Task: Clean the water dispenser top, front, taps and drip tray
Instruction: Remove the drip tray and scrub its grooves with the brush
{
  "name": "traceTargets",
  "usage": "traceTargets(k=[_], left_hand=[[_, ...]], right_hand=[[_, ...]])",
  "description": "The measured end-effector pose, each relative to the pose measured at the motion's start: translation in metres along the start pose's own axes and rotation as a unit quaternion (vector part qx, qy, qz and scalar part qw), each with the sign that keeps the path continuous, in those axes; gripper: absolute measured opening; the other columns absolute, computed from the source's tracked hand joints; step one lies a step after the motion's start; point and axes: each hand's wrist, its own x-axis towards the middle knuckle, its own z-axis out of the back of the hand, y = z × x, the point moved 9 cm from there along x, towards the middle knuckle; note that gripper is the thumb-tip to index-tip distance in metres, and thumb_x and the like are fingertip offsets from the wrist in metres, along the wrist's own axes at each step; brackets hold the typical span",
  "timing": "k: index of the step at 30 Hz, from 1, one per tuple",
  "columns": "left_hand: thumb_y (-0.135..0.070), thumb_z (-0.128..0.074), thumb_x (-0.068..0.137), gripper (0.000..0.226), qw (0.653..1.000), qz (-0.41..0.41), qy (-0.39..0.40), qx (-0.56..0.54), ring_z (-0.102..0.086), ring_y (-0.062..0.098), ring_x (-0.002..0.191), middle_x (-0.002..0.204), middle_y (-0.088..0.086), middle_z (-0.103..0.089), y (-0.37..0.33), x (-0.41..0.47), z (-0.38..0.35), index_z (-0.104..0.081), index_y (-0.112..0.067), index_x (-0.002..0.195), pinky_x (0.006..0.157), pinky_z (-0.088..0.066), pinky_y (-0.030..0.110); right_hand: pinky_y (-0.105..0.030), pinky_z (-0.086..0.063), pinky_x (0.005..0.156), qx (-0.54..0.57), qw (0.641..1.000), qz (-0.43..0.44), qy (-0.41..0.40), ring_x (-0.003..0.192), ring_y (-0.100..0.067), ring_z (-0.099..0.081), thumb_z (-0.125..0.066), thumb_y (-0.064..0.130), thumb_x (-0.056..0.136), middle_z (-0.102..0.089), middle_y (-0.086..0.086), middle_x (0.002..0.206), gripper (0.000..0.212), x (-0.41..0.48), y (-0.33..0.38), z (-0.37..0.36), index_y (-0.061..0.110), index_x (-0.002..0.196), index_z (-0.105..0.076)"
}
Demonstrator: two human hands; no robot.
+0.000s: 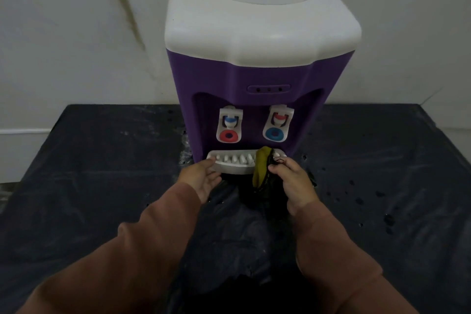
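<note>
Left hand (204, 176): fingers fairly straight, touching the left front corner of the white slatted plastic drip tray (229, 162).
Right hand (293, 183): pinching the limp yellow-and-dark cloth (260, 168), draped over the tray's right end.
Tray: probably light, stiff, slick; hold by front lip.
Behind: purple, white-topped water dispenser (254, 79) on dark tabletop (102, 160).
</note>
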Motion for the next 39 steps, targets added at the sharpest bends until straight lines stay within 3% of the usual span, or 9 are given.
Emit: traceTargets(k=[6, 11, 17, 22, 26, 30, 34, 36, 39], left_hand=[[-0.005, -0.057, 0.089, 0.013, 1.0, 0.023, -0.006, 0.012, -0.061, 0.024, 0.089, 0.093, 0.013, -0.061, 0.015, -0.02, 0.035, -0.058, 0.001, 0.101, 0.086, -0.046, 0.035], [-0.003, -0.058, 0.088, 0.005, 1.0, 0.019, -0.01, 0.017, -0.061, 0.028, 0.094, 0.1, 0.015, -0.058, 0.022, -0.04, 0.067, -0.058, -0.001, 0.093, 0.087, -0.047, 0.037], [-0.004, -0.06, 0.087, 0.02, 1.0, 0.012, 0.0, 0.022, -0.062, 0.028, 0.096, 0.099, 0.016, -0.06, 0.033, -0.064, 0.097, -0.057, 0.001, 0.107, 0.087, -0.048, 0.038], [-0.006, -0.061, 0.087, 0.025, 0.999, -0.005, 0.013, 0.029, -0.062, 0.028, 0.096, 0.098, 0.017, -0.063, 0.033, -0.075, 0.105, -0.057, 0.001, 0.111, 0.08, -0.051, 0.034], [-0.007, -0.059, 0.088, 0.021, 0.999, -0.02, 0.023, 0.044, -0.062, 0.027, 0.097, 0.1, 0.016, -0.064, 0.03, -0.079, 0.105, -0.059, 0.0, 0.108, 0.081, -0.051, 0.033], [-0.009, -0.058, 0.089, 0.014, 0.997, -0.026, 0.033, 0.058, -0.062, 0.025, 0.095, 0.098, 0.015, -0.065, 0.028, -0.08, 0.101, -0.06, -0.003, 0.102, 0.079, -0.051, 0.031], [-0.012, -0.059, 0.089, 0.014, 0.995, -0.039, 0.049, 0.077, -0.063, 0.02, 0.09, 0.094, 0.011, -0.067, 0.028, -0.079, 0.097, -0.062, -0.006, 0.102, 0.075, -0.051, 0.027], [-0.012, -0.06, 0.088, 0.015, 0.994, -0.047, 0.05, 0.083, -0.064, 0.017, 0.086, 0.091, 0.009, -0.068, 0.027, -0.078, 0.097, -0.062, -0.007, 0.102, 0.074, -0.051, 0.027], [-0.013, -0.061, 0.087, 0.015, 0.993, -0.057, 0.057, 0.089, -0.065, 0.017, 0.086, 0.092, 0.009, -0.069, 0.025, -0.079, 0.095, -0.063, -0.008, 0.101, 0.073, -0.051, 0.027]], right_hand=[[-0.032, -0.045, 0.073, -0.05, 0.996, 0.049, -0.05, 0.079, -0.021, -0.059, -0.056, 0.005, 0.076, -0.064, -0.009, 0.08, 0.011, -0.013, 0.016, 0.014, 0.009, 0.076, -0.067], [-0.028, -0.046, 0.075, -0.048, 0.995, 0.079, -0.049, 0.081, -0.016, -0.061, -0.052, 0.006, 0.082, -0.068, -0.002, 0.082, 0.022, -0.028, 0.024, 0.015, 0.018, 0.074, -0.068], [-0.034, -0.037, 0.07, -0.068, 0.992, 0.085, -0.067, 0.072, -0.019, -0.043, -0.047, 0.022, 0.092, -0.043, -0.008, 0.075, 0.016, -0.035, 0.011, 0.008, 0.011, 0.08, -0.05], [-0.036, -0.047, 0.09, -0.11, 0.992, 0.064, -0.013, 0.096, -0.016, -0.06, -0.058, 0.051, 0.081, -0.064, -0.002, 0.102, 0.045, -0.038, 0.01, -0.009, 0.011, 0.1, -0.057], [-0.048, -0.05, 0.092, -0.149, 0.983, 0.08, 0.073, 0.098, -0.025, -0.064, -0.069, 0.024, 0.06, -0.068, -0.008, 0.102, 0.038, -0.053, 0.039, -0.034, 0.019, 0.097, -0.061], [-0.039, -0.05, 0.083, -0.174, 0.962, 0.16, 0.139, 0.088, -0.019, -0.063, -0.064, 0.012, 0.066, -0.068, 0.003, 0.086, 0.023, -0.072, 0.075, -0.057, 0.026, 0.084, -0.064], [-0.026, -0.045, 0.072, -0.345, 0.904, 0.227, 0.115, 0.08, -0.011, -0.056, -0.063, 0.016, 0.083, -0.058, 0.009, 0.081, 0.015, -0.071, 0.055, -0.079, 0.028, 0.083, -0.053], [-0.027, -0.043, 0.076, -0.49, 0.836, 0.234, 0.081, 0.089, -0.018, -0.056, -0.06, 0.024, 0.085, -0.06, 0.001, 0.091, 0.008, -0.064, 0.025, -0.086, 0.024, 0.093, -0.057], [-0.034, -0.037, 0.088, -0.641, 0.716, 0.271, 0.058, 0.105, -0.026, -0.049, -0.056, 0.034, 0.086, -0.059, -0.005, 0.112, 0.029, -0.063, -0.004, -0.096, 0.018, 0.11, -0.06]])
